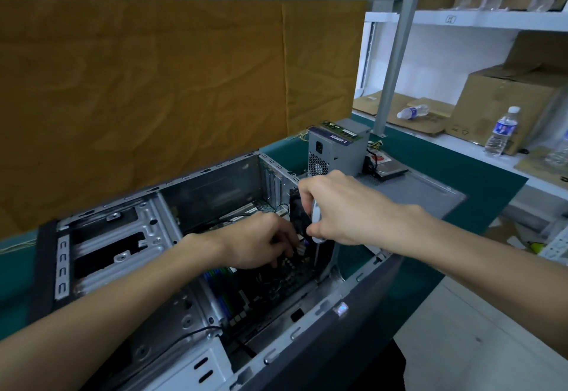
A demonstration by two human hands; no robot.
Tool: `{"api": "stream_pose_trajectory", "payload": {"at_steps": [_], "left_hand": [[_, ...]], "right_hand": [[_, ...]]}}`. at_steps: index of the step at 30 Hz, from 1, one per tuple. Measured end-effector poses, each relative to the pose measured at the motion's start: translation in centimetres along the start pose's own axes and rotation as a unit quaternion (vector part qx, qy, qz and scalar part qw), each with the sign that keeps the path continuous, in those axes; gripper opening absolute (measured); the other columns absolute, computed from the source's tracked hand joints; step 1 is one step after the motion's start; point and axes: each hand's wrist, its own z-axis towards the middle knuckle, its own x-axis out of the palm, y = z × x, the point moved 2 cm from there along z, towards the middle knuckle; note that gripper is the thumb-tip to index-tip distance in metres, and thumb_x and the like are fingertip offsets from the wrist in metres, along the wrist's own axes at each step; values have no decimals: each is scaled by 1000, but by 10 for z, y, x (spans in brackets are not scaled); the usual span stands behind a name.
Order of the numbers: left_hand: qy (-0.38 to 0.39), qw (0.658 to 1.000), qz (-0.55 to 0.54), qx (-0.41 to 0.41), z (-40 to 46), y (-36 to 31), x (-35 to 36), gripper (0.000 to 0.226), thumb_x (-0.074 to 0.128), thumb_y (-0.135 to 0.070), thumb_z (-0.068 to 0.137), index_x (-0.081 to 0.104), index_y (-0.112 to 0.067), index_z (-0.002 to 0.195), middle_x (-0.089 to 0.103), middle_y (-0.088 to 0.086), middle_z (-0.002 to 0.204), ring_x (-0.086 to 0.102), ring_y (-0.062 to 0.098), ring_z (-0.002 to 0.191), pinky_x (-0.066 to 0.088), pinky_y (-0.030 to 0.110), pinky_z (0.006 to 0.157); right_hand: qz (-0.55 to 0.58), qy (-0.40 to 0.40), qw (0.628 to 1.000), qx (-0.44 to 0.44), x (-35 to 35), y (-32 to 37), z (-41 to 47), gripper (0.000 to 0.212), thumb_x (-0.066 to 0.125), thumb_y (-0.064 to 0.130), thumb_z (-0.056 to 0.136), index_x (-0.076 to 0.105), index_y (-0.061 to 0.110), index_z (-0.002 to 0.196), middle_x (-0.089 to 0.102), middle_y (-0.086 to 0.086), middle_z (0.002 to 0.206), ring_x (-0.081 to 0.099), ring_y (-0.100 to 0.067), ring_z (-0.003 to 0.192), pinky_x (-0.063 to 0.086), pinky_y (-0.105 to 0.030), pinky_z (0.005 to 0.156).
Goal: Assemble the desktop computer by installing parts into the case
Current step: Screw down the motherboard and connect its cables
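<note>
Your case (310, 329) lies open on its side along the desk's (479, 193) near edge. Inside it, your left hand (258, 244) curls its fingers around what looks like a small connector (301, 248) above the motherboard (276, 286). Your right hand (341, 209) grips the black fan (297, 212) at the case's rear wall.

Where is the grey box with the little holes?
The power supply stands at the table's far side, behind the open case, just beyond the right hand.
</note>
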Motion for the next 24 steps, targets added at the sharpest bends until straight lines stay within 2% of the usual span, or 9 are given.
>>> {"api": "stream_pose_trajectory", "payload": {"at_steps": [5,7,10,13,15,17,19,22,24], "left_hand": [[-27,998,63,-14,-11,-5,-3,33,52,-3,92,72,-24,109,74,-13,93,66,-2,79,54,19,73],[-37,995,88,-20,-16,-9,-2,35,52,-5,91,73,-27,108,73,-14,95,65,2,85,53,22,77],[-56,991,117,-31,-21,-12,0,34,52,-7,92,73,-26,111,71,-9,107,64,10,96,52,28,85],[-63,988,130,-45,-22,-10,1,24,57,-18,96,68,-28,115,56,-6,112,59,16,104,50,34,91],[-60,986,143,-53,-22,-8,2,22,64,-29,95,62,-29,117,50,-6,112,55,17,105,49,34,90],[-55,985,151,-55,-22,-6,4,29,67,-33,94,58,-28,120,50,-5,114,52,17,107,45,29,87],[-61,984,161,-54,-22,-5,6,33,69,-30,92,56,-27,123,49,-5,116,50,17,108,40,24,85],[-67,981,170,-63,-21,-3,6,40,69,-29,92,53,-24,129,48,-1,117,49,19,110,41,27,88],[-68,980,170,-76,-21,-3,6,43,68,-31,93,51,-21,131,47,2,119,50,22,113,44,32,94]], "right_hand": [[-20,44,998,-47,2,2,3,30,80,15,83,53,27,87,50,6,91,53,-14,78,35,-29,51],[-21,94,994,-51,-1,4,6,30,79,20,83,50,30,88,50,6,97,56,-18,86,42,-31,57],[-38,161,985,-44,-11,3,11,24,71,20,84,51,29,94,51,3,98,57,-17,83,46,-33,57],[-165,46,981,-89,-13,6,13,19,68,34,92,57,18,97,52,0,80,50,-17,64,32,-32,48],[-238,-5,965,-108,-11,9,12,39,56,51,99,51,13,99,44,2,70,43,-19,59,25,-33,48],[-232,30,966,-110,-12,7,13,41,56,53,98,40,16,102,40,2,76,48,-23,69,29,-35,51],[-187,72,973,-116,-16,6,14,35,65,39,94,42,17,108,47,0,87,56,-24,78,39,-37,55],[-232,-24,961,-150,-10,11,12,31,54,43,101,45,14,107,42,1,70,51,-26,66,34,-35,52],[-238,-22,960,-143,-5,12,12,37,48,52,102,40,16,110,37,0,74,48,-29,70,35,-37,59]]}}
